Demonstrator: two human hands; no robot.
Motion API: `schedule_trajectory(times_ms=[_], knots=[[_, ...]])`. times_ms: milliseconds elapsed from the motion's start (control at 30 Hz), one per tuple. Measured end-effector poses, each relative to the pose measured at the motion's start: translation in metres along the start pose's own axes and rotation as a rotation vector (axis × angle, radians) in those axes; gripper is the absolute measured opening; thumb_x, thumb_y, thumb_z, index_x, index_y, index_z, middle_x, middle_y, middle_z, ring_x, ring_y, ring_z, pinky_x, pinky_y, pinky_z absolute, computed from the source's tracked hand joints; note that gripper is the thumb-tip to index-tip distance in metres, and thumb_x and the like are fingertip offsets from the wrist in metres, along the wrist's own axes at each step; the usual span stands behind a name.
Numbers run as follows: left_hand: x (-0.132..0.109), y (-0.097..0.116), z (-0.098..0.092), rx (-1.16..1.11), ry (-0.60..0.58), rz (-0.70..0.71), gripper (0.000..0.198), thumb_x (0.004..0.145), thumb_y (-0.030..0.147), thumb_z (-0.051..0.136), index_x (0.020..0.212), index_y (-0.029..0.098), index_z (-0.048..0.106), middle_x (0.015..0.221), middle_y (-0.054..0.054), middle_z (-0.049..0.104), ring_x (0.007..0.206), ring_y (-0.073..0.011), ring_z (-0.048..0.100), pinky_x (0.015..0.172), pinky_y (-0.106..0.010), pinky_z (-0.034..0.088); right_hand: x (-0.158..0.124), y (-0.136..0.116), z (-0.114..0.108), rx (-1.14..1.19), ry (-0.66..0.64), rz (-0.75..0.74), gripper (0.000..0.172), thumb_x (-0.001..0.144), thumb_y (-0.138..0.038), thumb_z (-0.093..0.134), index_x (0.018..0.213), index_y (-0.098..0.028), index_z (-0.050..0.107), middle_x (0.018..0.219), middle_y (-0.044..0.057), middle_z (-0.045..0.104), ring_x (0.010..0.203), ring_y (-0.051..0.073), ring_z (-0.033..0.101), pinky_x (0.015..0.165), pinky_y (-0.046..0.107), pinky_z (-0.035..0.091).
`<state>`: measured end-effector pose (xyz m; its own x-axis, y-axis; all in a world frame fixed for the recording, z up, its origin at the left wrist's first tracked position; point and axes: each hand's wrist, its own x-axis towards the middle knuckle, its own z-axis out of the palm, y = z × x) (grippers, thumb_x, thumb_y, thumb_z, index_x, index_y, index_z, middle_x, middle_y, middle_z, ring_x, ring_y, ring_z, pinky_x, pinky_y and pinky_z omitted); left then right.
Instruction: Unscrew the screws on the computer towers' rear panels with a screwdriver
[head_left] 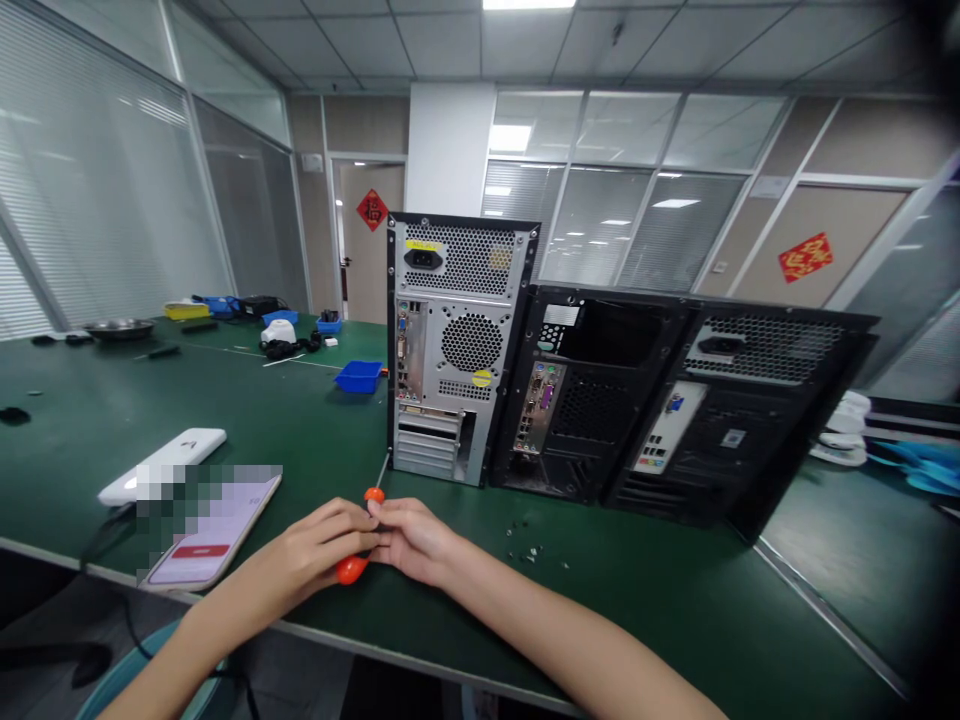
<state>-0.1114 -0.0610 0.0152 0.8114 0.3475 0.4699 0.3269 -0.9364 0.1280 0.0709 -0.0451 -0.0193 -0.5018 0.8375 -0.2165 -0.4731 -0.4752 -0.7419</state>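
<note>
A screwdriver with an orange handle [351, 570] is held between both hands low over the table. My left hand [319, 540] is closed around the middle of the handle. The fingers of my right hand [416, 540] pinch the handle's upper part from the other side. The thin metal shaft points up and away, its tip at the lower left corner of a silver-backed computer case [450, 390]. Whether the tip touches a screw there I cannot tell. The case stands upright with its rear panel towards me.
Two black computer cases [592, 400] [742, 410] stand to the right. Several small screws [532, 552] lie in front of them. At left are a phone [217, 530] and a white power bank [165, 465]. Blue trays [358, 377] sit further back on the green table [300, 420].
</note>
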Motion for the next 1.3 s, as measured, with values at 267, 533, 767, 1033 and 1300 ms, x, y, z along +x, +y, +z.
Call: schedule_trajectory(times_ms=[267, 533, 767, 1033, 1300], knots=[[0.006, 0.000, -0.004, -0.008, 0.065, 0.029, 0.035, 0.086, 0.012, 0.058, 0.119, 0.023, 0.059, 0.109, -0.005, 0.065, 0.104, -0.0141, 0.057, 0.090, -0.024, 0.051, -0.006, -0.005, 0.007, -0.025, 0.022, 0.006, 0.047, 0.047, -0.040, 0.086, 0.071, -0.013, 0.056, 0.056, -0.004, 0.059, 0.057, 0.009, 0.056, 0.069, 0.030, 0.042], [0.010, 0.001, -0.008, 0.049, 0.108, 0.030, 0.033, 0.085, 0.026, 0.062, 0.117, 0.022, 0.059, 0.109, -0.007, 0.065, 0.101, -0.0155, 0.058, 0.088, -0.026, 0.052, -0.012, -0.011, 0.012, -0.069, 0.059, 0.010, 0.048, 0.046, -0.041, 0.083, 0.075, -0.014, 0.057, 0.059, -0.004, 0.062, 0.059, 0.012, 0.059, 0.070, 0.033, 0.045], [0.017, 0.006, -0.008, 0.009, 0.125, 0.027, 0.045, 0.082, 0.033, 0.064, 0.125, 0.024, 0.056, 0.107, -0.007, 0.066, 0.099, -0.0162, 0.060, 0.087, -0.027, 0.053, -0.018, -0.015, 0.011, -0.098, 0.076, 0.018, 0.039, 0.052, -0.037, 0.078, 0.075, -0.016, 0.055, 0.057, -0.005, 0.061, 0.055, 0.011, 0.057, 0.066, 0.031, 0.044], [0.025, 0.021, -0.003, -0.041, 0.164, 0.073, 0.035, 0.085, 0.031, 0.060, 0.117, 0.018, 0.058, 0.107, -0.007, 0.066, 0.101, -0.0158, 0.060, 0.088, -0.028, 0.052, -0.041, -0.025, 0.012, -0.201, 0.076, -0.050, 0.027, 0.056, -0.034, 0.069, 0.069, -0.015, 0.055, 0.054, -0.004, 0.059, 0.051, 0.009, 0.054, 0.056, 0.026, 0.043], [0.046, 0.034, 0.014, -0.115, 0.135, 0.088, 0.019, 0.089, 0.021, 0.056, 0.106, 0.018, 0.062, 0.100, -0.005, 0.068, 0.096, -0.0140, 0.060, 0.087, -0.027, 0.050, -0.088, -0.051, 0.001, -0.458, 0.144, -0.226, 0.035, 0.067, -0.036, 0.066, 0.093, -0.015, 0.060, 0.064, -0.001, 0.062, 0.049, 0.012, 0.058, 0.053, 0.029, 0.047]])
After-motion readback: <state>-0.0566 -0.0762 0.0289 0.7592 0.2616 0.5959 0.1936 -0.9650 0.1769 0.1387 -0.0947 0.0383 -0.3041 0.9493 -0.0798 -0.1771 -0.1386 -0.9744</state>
